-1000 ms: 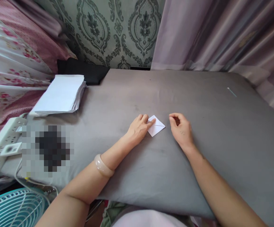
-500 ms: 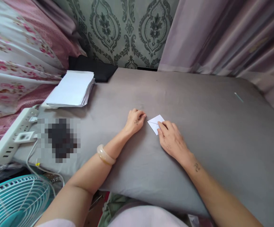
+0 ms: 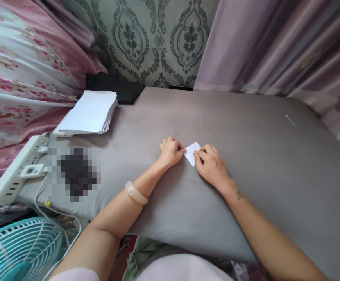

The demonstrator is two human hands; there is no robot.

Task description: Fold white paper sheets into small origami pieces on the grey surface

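A folded white paper square [image 3: 191,150] lies cornerwise on the grey-covered desk [image 3: 158,203] between the left hand [image 3: 172,151], touching its left corner, and the right hand [image 3: 211,166], overlapping its right side, hands apart, any pinch hard to tell.

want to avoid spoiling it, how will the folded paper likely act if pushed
The paper is probably very light, being small and thin. The faint crease line suggests layers, so it may be stiffer than a loose sheet. Lying flat on the cloth, it would likely slide rather than tip.
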